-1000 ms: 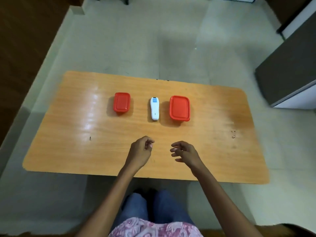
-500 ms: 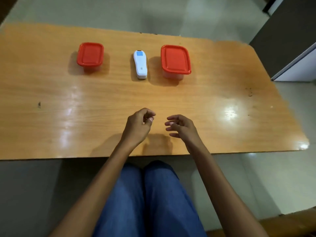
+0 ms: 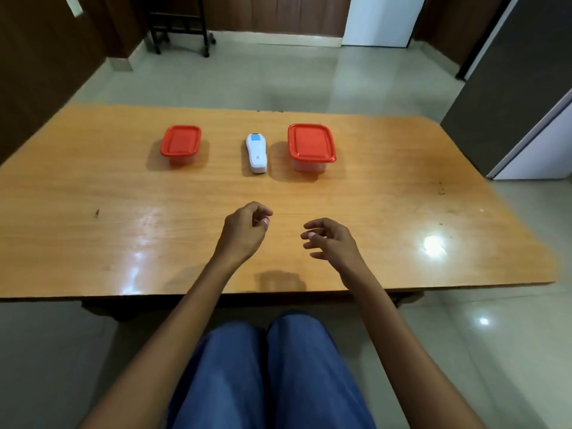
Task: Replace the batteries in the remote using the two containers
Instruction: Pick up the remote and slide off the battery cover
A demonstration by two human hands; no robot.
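My left hand [image 3: 244,233] hovers low over the tabletop [image 3: 93,196] at frame centre, its grip curled narrow and empty; my right hand [image 3: 331,241] holds fingers loosely spread. Above them the white remote [image 3: 257,153] lies between the small container [image 3: 181,144] and the large container [image 3: 311,147], both with red lids on, contents hidden

— Can you see into the small container [image 3: 180,144] or the large container [image 3: 311,147]?

— No. Both red lids are on, so the contents are hidden.

— And the remote [image 3: 256,153]?

— Its blue label and the small mark lower down are too small to read.

— What about the bench [image 3: 93,187]?

— Its left end is cut off by the picture's edge. The left hand [image 3: 244,232] curls inward, hiding its palm, and both elbows run out of the bottom edge.
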